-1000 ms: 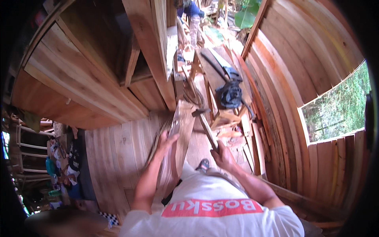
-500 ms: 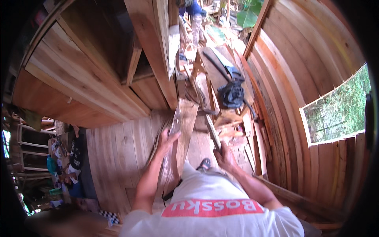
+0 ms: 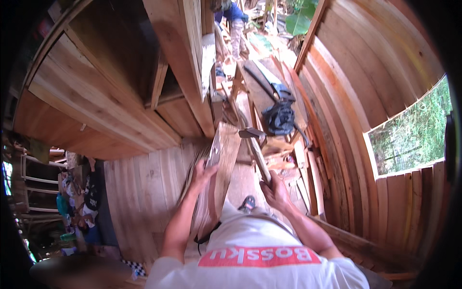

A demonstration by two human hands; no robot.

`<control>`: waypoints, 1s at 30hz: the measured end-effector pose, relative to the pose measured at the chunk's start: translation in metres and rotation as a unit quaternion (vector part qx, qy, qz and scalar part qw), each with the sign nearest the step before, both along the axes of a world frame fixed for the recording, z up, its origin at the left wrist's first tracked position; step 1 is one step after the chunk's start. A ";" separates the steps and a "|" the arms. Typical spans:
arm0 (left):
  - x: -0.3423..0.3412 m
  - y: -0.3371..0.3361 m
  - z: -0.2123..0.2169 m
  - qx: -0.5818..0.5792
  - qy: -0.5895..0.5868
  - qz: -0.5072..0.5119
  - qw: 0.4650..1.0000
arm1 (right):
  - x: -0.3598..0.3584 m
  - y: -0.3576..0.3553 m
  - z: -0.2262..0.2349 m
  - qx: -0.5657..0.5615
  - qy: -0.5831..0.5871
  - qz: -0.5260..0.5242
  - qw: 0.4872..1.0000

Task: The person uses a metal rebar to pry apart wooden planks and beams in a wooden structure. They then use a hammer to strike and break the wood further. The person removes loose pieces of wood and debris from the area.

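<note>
My left hand [image 3: 202,176] is closed on the left edge of a long wooden plank [image 3: 226,154], its thumb pointing across the edge. The plank stands tilted, running from beside my left leg up and away from me. To its right, my right hand [image 3: 275,191] wraps round the lower handle of a hatchet [image 3: 260,160]. Its dark metal head is up close to the plank's far right edge; whether the two touch I cannot tell.
A narrow wooden bench [image 3: 262,89] ahead carries a handsaw [image 3: 270,74] and a black plastic bag [image 3: 279,118]. Wood scraps [image 3: 281,160] lie beneath it. Board walls [image 3: 346,125] rise on the right, a wooden cabinet [image 3: 103,91] on the left. Another person [image 3: 236,24] stands beyond.
The hatchet's head has shifted slightly up and its blade has turned toward the plank. My left hand keeps its hold on the plank, almost unmoved.
</note>
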State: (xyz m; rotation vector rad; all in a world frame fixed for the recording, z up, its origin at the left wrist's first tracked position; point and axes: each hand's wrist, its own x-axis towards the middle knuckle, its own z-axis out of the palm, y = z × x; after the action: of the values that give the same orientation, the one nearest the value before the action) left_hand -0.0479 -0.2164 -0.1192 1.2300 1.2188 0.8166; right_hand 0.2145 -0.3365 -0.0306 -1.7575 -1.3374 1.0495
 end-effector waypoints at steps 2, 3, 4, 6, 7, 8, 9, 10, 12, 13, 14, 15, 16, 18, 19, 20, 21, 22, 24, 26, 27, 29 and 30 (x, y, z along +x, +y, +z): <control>0.000 -0.005 0.015 -0.020 -0.041 -0.012 0.999 | 0.011 0.003 0.036 0.206 0.080 -0.024 0.975; 0.001 -0.006 0.020 -0.067 -0.094 -0.032 0.993 | 0.016 0.004 0.065 0.180 0.156 -0.058 0.969; 0.001 -0.009 0.015 -0.052 -0.090 -0.006 0.995 | 0.018 0.007 0.077 0.280 0.206 -0.037 0.937; 0.005 -0.006 0.005 -0.020 -0.102 0.012 0.994 | 0.005 0.019 0.084 0.453 0.291 -0.063 0.841; 0.005 -0.005 0.002 -0.031 -0.113 0.023 0.993 | -0.010 0.029 0.080 0.525 0.325 -0.109 0.779; 0.007 -0.003 0.008 -0.032 -0.088 0.006 0.996 | 0.000 0.032 0.046 0.554 0.147 -0.032 0.819; 0.009 -0.001 0.017 -0.036 -0.063 -0.013 0.997 | -0.007 0.015 0.016 0.453 0.080 -0.044 0.887; 0.006 -0.002 0.023 -0.038 -0.034 -0.027 0.998 | -0.008 0.008 0.008 0.201 0.056 -0.049 0.977; 0.007 -0.004 0.018 -0.050 -0.035 -0.005 0.998 | -0.012 -0.006 -0.012 -0.071 0.024 -0.012 0.997; 0.007 -0.002 0.017 -0.055 -0.034 0.006 0.998 | -0.015 -0.020 -0.030 -0.071 0.075 -0.031 0.994; 0.011 0.015 0.023 -0.037 -0.039 0.005 0.999 | -0.011 -0.022 -0.040 -0.029 0.167 -0.035 0.985; 0.006 0.020 0.025 -0.033 -0.037 0.014 0.999 | -0.014 -0.010 0.025 -0.039 0.111 -0.037 0.992; 0.002 0.006 0.026 -0.048 -0.033 0.015 0.998 | -0.006 -0.005 0.039 0.037 0.159 -0.051 0.985; 0.002 -0.007 0.028 -0.047 -0.002 -0.002 0.999 | 0.008 -0.002 0.041 0.244 0.256 -0.072 0.933; 0.009 -0.004 0.018 -0.011 -0.038 0.031 0.999 | 0.011 0.003 0.035 0.365 0.308 -0.068 0.876; 0.001 -0.004 0.014 -0.018 -0.030 0.034 0.999 | -0.003 0.015 0.070 0.397 0.271 -0.110 0.870; 0.005 -0.003 0.016 -0.026 -0.031 0.025 0.999 | -0.006 0.017 0.058 0.426 0.215 -0.108 0.872; 0.007 -0.003 0.018 -0.020 -0.019 0.017 0.999 | -0.008 0.021 0.030 0.453 0.158 -0.106 0.871; 0.010 -0.004 0.032 -0.009 0.006 0.006 1.000 | -0.001 0.006 -0.002 0.045 0.204 -0.032 0.977; 0.010 -0.003 0.025 -0.024 -0.007 0.014 1.000 | -0.001 0.001 -0.013 -0.025 -0.059 0.012 0.998; 0.007 0.006 0.023 -0.022 -0.009 0.022 0.999 | 0.001 0.006 -0.018 -0.035 -0.045 0.008 0.998; 0.004 0.019 0.011 0.037 0.032 0.004 0.999 | 0.004 -0.001 -0.013 0.069 0.096 -0.061 0.991; 0.005 0.016 0.023 0.026 0.033 -0.003 0.999 | 0.009 0.002 0.039 0.148 0.136 -0.046 0.978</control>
State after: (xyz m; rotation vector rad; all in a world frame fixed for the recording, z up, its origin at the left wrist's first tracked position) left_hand -0.0426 -0.2002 -0.0958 1.3107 1.2532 0.8134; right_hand 0.2236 -0.3346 0.0081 -1.3880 -1.1614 0.9453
